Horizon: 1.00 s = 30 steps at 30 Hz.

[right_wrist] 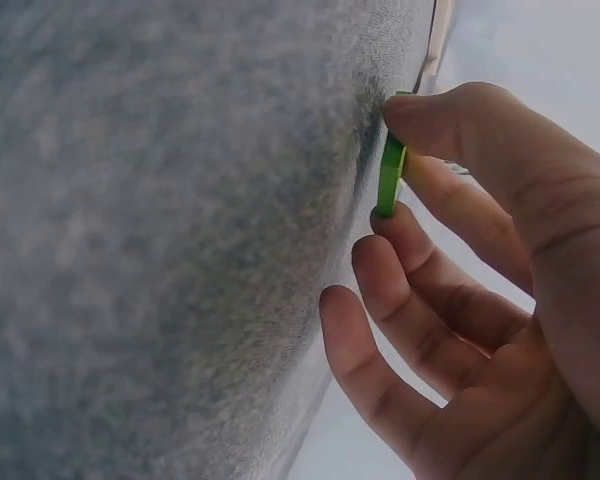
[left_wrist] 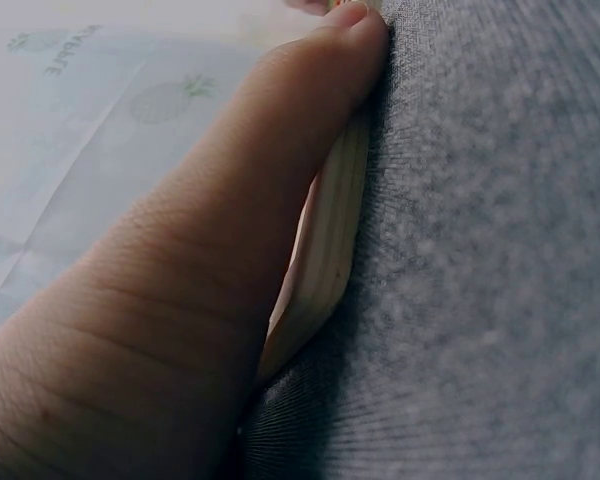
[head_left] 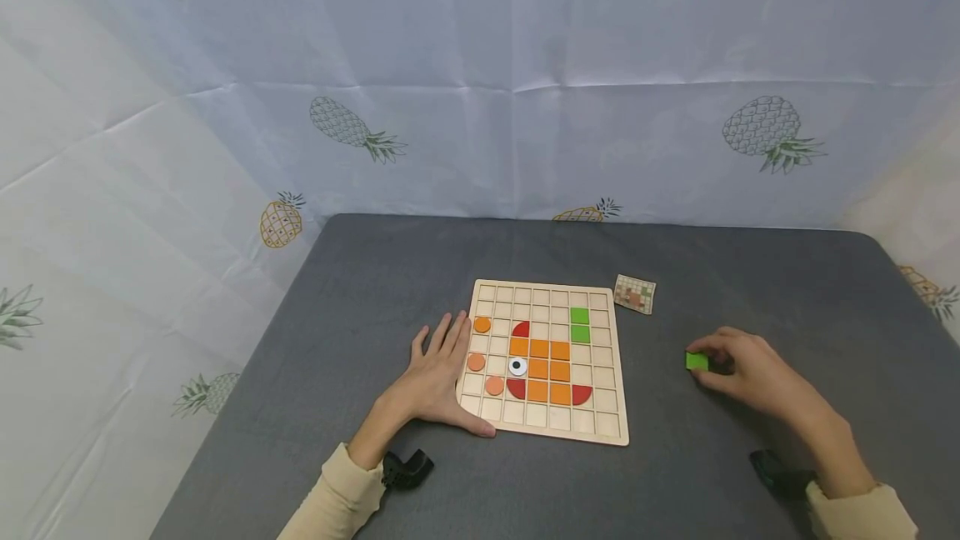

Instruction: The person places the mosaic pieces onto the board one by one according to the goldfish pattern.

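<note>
A wooden grid board (head_left: 525,417) lies on the grey table, bearing orange squares (head_left: 538,369), red quarter-round pieces (head_left: 582,394), orange discs (head_left: 494,386), a white eye piece (head_left: 517,366) and two green squares (head_left: 580,324). My left hand (head_left: 438,386) rests along the board's left edge, fingers spread straight, thumb at the near corner. In the left wrist view the thumb (left_wrist: 270,130) lies against the board's side (left_wrist: 330,230). Right of the board, my right hand (head_left: 757,373) pinches a green square tile (right_wrist: 390,175) between thumb and fingers, close over the table.
A small picture card (head_left: 634,294) with a grid pattern lies beside the board's far right corner. The grey tabletop (head_left: 420,257) ends at a pale curtain (head_left: 517,148) printed with pineapples. A dark device (head_left: 407,469) is strapped at the left wrist, another (head_left: 780,473) at the right.
</note>
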Motion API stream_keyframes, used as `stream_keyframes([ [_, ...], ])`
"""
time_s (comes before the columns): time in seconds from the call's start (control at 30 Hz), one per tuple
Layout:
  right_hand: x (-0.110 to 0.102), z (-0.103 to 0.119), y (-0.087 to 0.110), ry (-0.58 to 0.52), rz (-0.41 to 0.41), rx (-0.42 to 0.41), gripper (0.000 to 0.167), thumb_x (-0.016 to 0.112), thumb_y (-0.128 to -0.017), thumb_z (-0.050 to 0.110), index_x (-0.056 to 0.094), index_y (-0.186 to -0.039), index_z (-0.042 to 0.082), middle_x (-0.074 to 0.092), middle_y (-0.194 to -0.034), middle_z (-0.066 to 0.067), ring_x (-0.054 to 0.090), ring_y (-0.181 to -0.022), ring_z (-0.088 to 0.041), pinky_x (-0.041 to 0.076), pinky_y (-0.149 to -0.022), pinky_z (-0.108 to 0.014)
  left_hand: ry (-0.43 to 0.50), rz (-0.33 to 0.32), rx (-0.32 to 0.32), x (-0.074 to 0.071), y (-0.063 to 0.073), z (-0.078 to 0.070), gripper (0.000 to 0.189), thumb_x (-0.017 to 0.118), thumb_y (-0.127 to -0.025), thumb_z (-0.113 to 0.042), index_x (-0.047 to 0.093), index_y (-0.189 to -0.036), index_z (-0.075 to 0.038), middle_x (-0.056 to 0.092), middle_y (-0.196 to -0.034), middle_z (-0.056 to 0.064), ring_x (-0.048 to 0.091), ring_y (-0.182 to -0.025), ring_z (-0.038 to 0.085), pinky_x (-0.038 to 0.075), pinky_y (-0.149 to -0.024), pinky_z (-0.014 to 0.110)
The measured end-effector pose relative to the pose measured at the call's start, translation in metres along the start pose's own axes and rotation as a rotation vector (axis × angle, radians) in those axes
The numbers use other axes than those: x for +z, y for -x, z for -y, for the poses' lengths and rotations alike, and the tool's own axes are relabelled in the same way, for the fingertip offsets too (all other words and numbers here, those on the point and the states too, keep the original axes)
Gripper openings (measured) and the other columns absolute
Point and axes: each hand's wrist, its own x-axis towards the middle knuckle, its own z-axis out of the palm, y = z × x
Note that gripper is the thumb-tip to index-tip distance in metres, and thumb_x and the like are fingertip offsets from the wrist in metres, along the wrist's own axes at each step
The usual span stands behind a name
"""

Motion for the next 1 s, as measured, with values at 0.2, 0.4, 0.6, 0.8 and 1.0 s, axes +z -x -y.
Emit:
stream_keyframes([
  [0.2, 0.000, 0.005, -0.004, -0.002, -0.008, 0.001, 0.025, 0.091, -0.086, 0.009, 0.082, -0.108, 0.001, 0.073, -0.097, -0.003, 0.061, -0.080, -0.007, 0.054, -0.069, -0.031, 0.009, 0.000, 0.001, -0.001, 0.001, 0.000, 0.161, 0.091, -0.064, -0.075, -0.001, -0.174, -0.001, -0.005, -0.184, 0.018, -0.004, -0.172, 0.044, 0.001, -0.131, 0.074],
  [0.4, -0.002, 0.012, -0.010, -0.029, -0.005, -0.017, 0.025, 0.089, -0.087, 0.010, 0.082, -0.109, 0.001, 0.070, -0.093, 0.001, 0.048, -0.077, 0.001, 0.044, -0.064, -0.026, 0.010, 0.009, -0.003, -0.003, 0.000, -0.001, 0.162, 0.091, -0.064, -0.076, -0.001, -0.174, -0.002, -0.006, -0.184, 0.017, -0.005, -0.172, 0.044, 0.001, -0.131, 0.074],
  [0.6, -0.004, 0.021, -0.019, -0.045, 0.008, -0.013, 0.025, 0.089, -0.088, 0.012, 0.082, -0.110, 0.002, 0.070, -0.094, 0.000, 0.050, -0.078, -0.002, 0.045, -0.065, -0.027, 0.008, 0.010, -0.005, -0.002, 0.000, -0.001, 0.161, 0.091, -0.064, -0.077, -0.001, -0.174, -0.003, -0.005, -0.185, 0.017, -0.005, -0.172, 0.043, 0.000, -0.131, 0.074],
  [0.8, -0.005, 0.032, -0.029, -0.071, 0.007, -0.022, 0.025, 0.088, -0.088, 0.011, 0.083, -0.111, 0.002, 0.069, -0.094, 0.001, 0.049, -0.079, -0.002, 0.044, -0.066, -0.025, 0.003, 0.005, -0.005, -0.002, 0.000, -0.002, 0.162, 0.091, -0.063, -0.077, -0.001, -0.174, -0.002, -0.005, -0.184, 0.017, -0.004, -0.172, 0.044, 0.001, -0.131, 0.074],
  [1.0, -0.006, 0.044, -0.040, -0.083, 0.009, -0.049, 0.026, 0.089, -0.088, 0.010, 0.083, -0.111, 0.001, 0.072, -0.097, -0.002, 0.054, -0.082, -0.008, 0.047, -0.067, -0.026, 0.001, 0.003, -0.005, -0.001, 0.000, -0.001, 0.162, 0.091, -0.063, -0.077, -0.001, -0.174, -0.002, -0.005, -0.184, 0.017, -0.004, -0.172, 0.043, 0.001, -0.131, 0.074],
])
